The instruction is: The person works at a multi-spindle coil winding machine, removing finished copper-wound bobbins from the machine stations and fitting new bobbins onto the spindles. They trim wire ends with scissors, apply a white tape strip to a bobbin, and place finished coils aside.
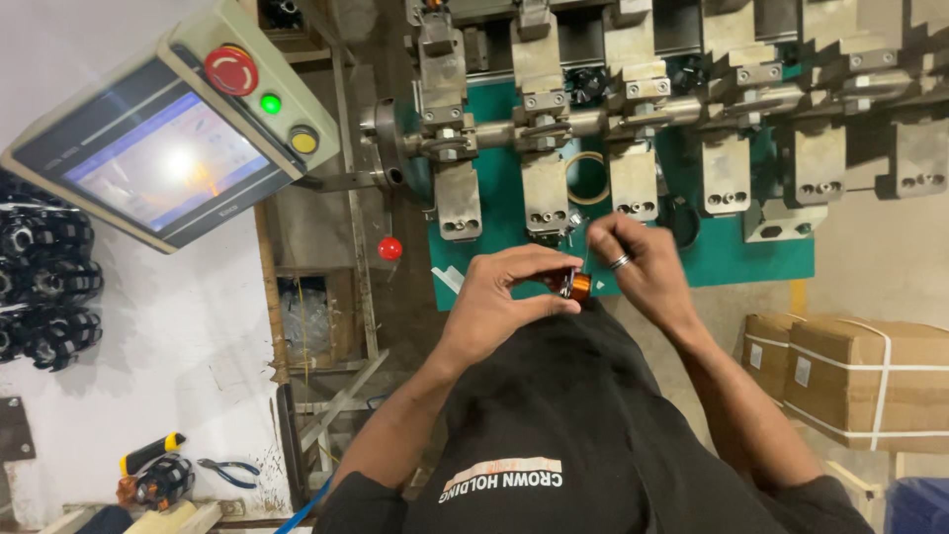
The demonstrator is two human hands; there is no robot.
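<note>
left hand [504, 297]: arm bent, fingers pinched around small copper-wound coil [576, 286] | right hand [633, 259]: ringed, fingertips pinched together above coil, contents unclear | behind: steel clamps [539, 188], green plate [732, 252]

The light is even and rather dim, coming from above. The control screen [163, 158] in the upper left shows white glare. Edges bend from the wide lens. The right hand [633, 259] is slightly blurred; shadows are soft.

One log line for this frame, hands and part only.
left hand: pinches copper coil | right hand: fingertips pinched above coil, contact unclear | behind: winding machine
</note>
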